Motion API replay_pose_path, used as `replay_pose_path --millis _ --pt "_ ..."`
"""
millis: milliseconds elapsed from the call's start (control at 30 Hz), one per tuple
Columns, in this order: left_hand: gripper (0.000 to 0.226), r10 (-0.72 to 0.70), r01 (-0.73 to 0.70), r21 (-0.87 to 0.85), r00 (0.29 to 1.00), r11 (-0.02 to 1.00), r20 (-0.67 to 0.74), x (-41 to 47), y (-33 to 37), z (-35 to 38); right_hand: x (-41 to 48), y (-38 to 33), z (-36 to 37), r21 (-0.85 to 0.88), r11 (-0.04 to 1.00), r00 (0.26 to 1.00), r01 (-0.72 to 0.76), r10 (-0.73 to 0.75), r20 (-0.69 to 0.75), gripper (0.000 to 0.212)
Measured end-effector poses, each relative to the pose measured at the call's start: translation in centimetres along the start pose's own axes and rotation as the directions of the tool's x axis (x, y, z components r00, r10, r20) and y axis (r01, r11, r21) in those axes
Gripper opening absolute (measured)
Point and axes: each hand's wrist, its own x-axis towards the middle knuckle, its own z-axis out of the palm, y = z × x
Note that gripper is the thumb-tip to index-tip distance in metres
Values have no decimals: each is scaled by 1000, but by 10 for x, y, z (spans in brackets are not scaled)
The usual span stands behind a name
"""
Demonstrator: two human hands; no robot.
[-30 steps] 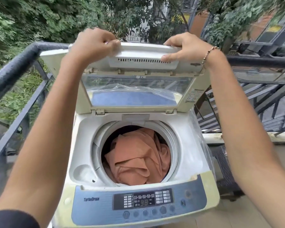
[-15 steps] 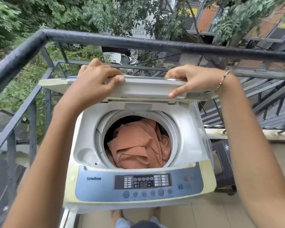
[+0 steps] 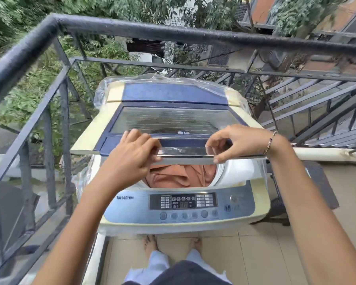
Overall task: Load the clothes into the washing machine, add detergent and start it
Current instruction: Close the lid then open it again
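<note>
Head camera showed the orange clothes (image 3: pixel 179 175) lying in the tub of the washing machine (image 3: pixel 237 173), partly hidden under the half-lowered lid (image 3: pixel 173 120). The left hand (image 3: pixel 130 159) curled over the lid's front edge, and the right hand (image 3: pixel 234 142) pinched that same edge between thumb and fingers. I judged the lid should go down level, both sides together, with fingertips clear of the rim and no cloth trapped. Nearer me sat the control panel (image 3: pixel 183 204); a black railing (image 3: pixel 173 31) stood behind.

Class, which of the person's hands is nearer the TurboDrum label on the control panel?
Left. The left hand grips the lid just beyond the TurboDrum label; the right hand holds it farther right.
</note>
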Motion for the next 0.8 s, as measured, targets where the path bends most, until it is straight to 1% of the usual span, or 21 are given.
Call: replay_pose_path --millis 100,300,433,533,667,800 --pt "38 45 -45 -5 999 999 -15 -9 0 16 2 4 16 -7 1000 999 -25 25 29 18" --pt "29 85 -84 -42 996 996 22 -21 -6 46 14 6 41 -67 994 991 -85 91 99 26" --pt "37 58 -55 -79 998 995 37 -28 -8 63 23 9 57 -102 983 982 -155 165 93 35" --pt "34 45 -41 -72 997 997 62 -32 -9 75 29 13 70 -87 977 976 -196 203 84 31" --pt "26 32 -29 -50 997 998 64 -35 -11 92 36 14 84 -140 965 972 -221 229 44 27" --pt "25 17 -14 -22 992 1000 128 -38 -11 106 41 15 97 -138 955 964 -262 266 9 24"
